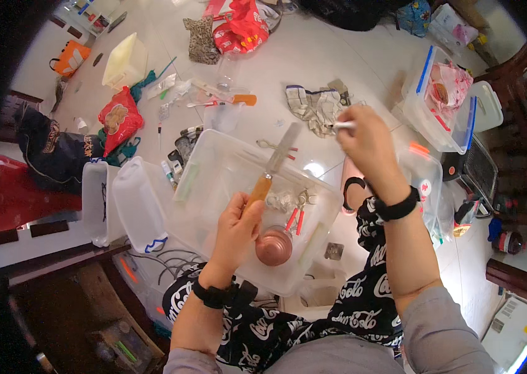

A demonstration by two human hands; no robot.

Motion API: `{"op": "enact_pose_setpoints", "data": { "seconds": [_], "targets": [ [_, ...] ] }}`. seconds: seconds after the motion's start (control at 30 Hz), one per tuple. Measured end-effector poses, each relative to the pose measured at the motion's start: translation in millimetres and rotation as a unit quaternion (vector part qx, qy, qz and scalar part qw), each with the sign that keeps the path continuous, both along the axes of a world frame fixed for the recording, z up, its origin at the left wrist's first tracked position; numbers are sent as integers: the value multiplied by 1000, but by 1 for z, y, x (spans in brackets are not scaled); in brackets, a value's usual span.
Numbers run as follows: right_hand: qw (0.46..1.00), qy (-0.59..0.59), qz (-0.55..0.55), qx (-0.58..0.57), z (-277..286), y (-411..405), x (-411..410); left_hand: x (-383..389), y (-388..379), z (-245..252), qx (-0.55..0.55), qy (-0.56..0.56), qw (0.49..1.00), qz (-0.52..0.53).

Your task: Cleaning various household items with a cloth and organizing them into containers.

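Note:
My left hand (240, 224) grips the wooden handle of a flat-bladed metal tool (275, 161), held tilted over a translucent plastic storage bin (188, 233). Blur hides what kind of blade it is. Pinched in my right hand (368, 140) is a small white object (345, 125), too blurred to name. Beyond that hand, a checked cloth (312, 105) lies crumpled on the floor. Inside the bin are a copper-coloured round vessel (273, 248), a red-handled plier-like tool (298, 217) and a crumpled clear plastic bag (279, 202). Another red-handled tool (272, 146) shows near the bin's far rim.
White plastic containers (139, 201) stand left of the bin, near a red snack bag (120, 119). A clear box with blue latches (441, 126) is at the right. An orange-handled item (244, 99) lies among floor clutter. A pink cylindrical item (351, 180) stands near my right leg.

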State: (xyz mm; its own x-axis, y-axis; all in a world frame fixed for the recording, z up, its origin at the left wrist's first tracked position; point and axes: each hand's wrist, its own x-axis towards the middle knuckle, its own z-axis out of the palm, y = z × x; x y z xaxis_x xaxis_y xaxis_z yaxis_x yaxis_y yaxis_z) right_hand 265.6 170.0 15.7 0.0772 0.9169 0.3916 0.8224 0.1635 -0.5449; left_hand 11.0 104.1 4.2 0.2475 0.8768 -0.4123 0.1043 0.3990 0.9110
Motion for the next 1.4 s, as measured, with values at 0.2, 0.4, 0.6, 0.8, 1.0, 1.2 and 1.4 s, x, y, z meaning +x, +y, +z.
{"op": "enact_pose_setpoints", "data": {
  "seconds": [0.2, 0.4, 0.6, 0.8, 1.0, 1.2, 1.4],
  "targets": [
    [939, 245, -1, -240, 27, -14, -18, -11, -1, 3, -202, -296, 931, 75],
    [895, 231, 213, -318, 18, -28, -44, -11, -5, 10, -252, -392, 884, 39],
    [795, 362, 324, -363, -7, -50, -91, -1, -12, 8, -249, -358, 899, 49],
    [725, 502, 220, -417, -11, -47, -95, -12, -16, -8, -132, -173, 975, -43],
    [926, 172, 123, -312, -59, -43, -82, -58, -9, -8, -47, -12, 998, -34],
    [671, 275, 164, -669, -108, -115, -128, -96, -11, -2, -24, -84, 989, 121],
    [632, 349, -17, -692, -150, -133, -135, -111, -15, -8, -19, -101, 989, 108]
  ]
}}
